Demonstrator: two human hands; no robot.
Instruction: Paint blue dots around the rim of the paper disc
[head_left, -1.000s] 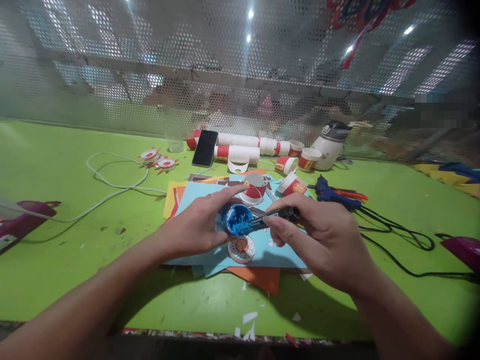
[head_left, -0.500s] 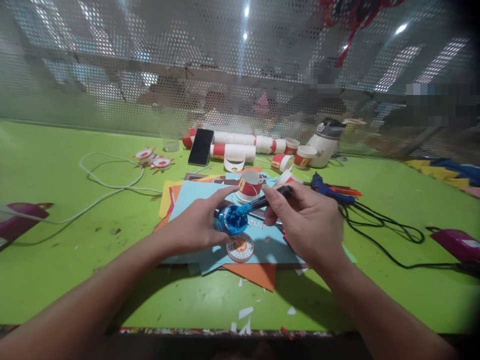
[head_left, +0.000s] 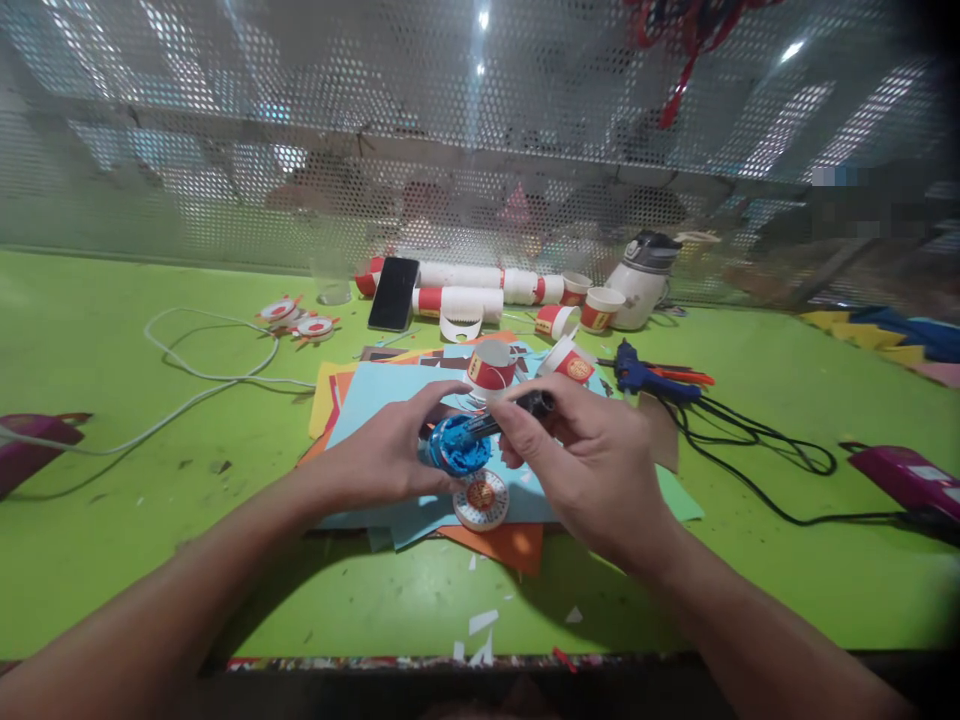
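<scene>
My left hand is wrapped round a small jar of thick blue paint, which is tilted with its mouth toward me. Between the thumb and fingers of my right hand is a black marker pen, its far end dipped in the jar's mouth. Just below the jar lies a round white disc with a red and gold print. A red and white paper cup stands behind the jar. Light blue paper sheets lie underneath.
A blue glue gun with a black cord lies to the right. At the back are a phone, paper-cup tubes, more cups and a white kettle. White paper scraps litter the front edge.
The pen has moved left and deeper into the jar; its blue-coated end showed at the rim before. My right hand has shifted left with it. The view has shifted slightly.
</scene>
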